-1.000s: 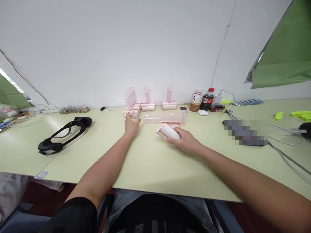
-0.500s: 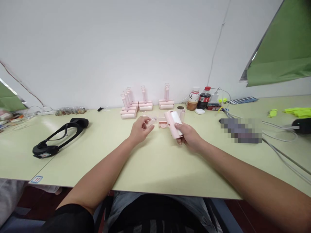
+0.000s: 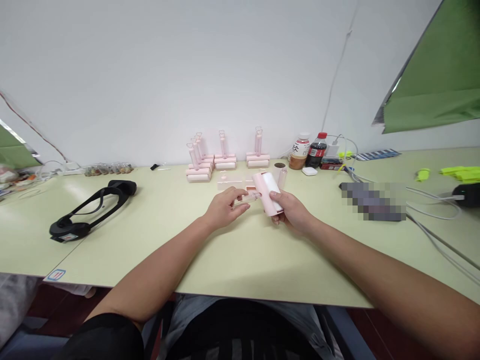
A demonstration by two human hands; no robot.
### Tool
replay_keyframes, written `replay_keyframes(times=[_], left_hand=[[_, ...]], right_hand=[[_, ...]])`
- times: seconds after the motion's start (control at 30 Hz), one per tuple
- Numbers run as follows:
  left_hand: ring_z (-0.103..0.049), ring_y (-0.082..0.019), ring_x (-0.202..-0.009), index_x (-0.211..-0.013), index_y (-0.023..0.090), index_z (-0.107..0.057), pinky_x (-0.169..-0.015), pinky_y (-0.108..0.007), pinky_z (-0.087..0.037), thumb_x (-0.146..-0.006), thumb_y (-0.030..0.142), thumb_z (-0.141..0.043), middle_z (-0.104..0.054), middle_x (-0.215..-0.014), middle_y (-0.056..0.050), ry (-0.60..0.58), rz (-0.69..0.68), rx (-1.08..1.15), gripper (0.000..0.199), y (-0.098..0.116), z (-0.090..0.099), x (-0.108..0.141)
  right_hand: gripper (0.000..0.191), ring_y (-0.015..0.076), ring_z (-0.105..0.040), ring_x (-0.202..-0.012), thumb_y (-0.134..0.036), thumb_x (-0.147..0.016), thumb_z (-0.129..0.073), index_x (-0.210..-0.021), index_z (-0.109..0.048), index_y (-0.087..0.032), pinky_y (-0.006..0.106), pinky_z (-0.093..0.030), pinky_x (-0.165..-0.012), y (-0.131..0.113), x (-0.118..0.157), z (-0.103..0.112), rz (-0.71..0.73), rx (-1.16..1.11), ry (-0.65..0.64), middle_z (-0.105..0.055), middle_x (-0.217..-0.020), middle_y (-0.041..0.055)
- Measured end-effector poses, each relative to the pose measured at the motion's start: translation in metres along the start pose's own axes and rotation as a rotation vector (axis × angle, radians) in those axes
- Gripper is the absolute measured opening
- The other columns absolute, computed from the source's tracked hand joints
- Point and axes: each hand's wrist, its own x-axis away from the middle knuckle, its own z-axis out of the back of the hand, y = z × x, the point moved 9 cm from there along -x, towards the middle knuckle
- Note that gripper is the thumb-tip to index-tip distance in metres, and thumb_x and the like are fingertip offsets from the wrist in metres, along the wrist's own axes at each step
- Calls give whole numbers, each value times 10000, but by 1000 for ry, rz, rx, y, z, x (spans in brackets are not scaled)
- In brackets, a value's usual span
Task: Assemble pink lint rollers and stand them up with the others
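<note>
My right hand (image 3: 294, 210) grips a pink lint roller head (image 3: 265, 192) with a white sticky roll (image 3: 273, 184), held tilted above the table. In my left hand (image 3: 225, 206) is a clear pinkish handle (image 3: 250, 197), pinched between thumb and fingers. The handle's tip meets the left side of the roller head; whether it is inserted I cannot tell. Behind the hands lie a pale pink cover (image 3: 230, 182) and another pink piece partly hidden by the roller head. A loose clear pink handle (image 3: 282, 177) stands just behind the right hand.
Assembled lint rollers (image 3: 198, 175) stand along the wall, with another (image 3: 258, 160) further right. Two drink bottles (image 3: 316, 151), a white case (image 3: 309, 171) and cables (image 3: 431, 220) are to the right. A black headset-like strap (image 3: 93, 212) lies left.
My left hand has moved right and slightly nearer, bringing the handle to the roller head. The pale pink cover behind it is now more exposed. My right hand has hardly moved.
</note>
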Motion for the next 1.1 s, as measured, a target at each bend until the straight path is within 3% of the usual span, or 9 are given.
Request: replay_keyframes(times=[0.4,0.63,1.1], left_hand=[[-568,-142,-667,-1212,262,-652,-666,-276,-443,-890,375,-537,-627,-865,-38,-84,6,-150,360,-9,-7,1],[-618,-172,-775,-1222,245,-646,-729,-298,-459,-897,345,-526,-657,-901,-48,-182,0,-130,360,-10,-9,1],[-588,-143,-718,-1197,241,-656,-674,-266,-444,-887,312,-547,-647,-878,-30,-168,26,-138,337,-1,-9,4]], right_hand=[[309,94,-420,-363,-367,-763,-651,-957,-472,-206,237,-382,-330,4,1,1,6,227,23,-501,-541,-68],[254,76,-392,-377,-321,-787,-626,-953,-470,-209,233,-399,-324,13,2,-3,-52,223,1,-470,-574,-71],[323,80,-370,-391,-341,-763,-660,-994,-479,-204,262,-446,-359,22,5,-11,-84,137,-30,-458,-573,-77]])
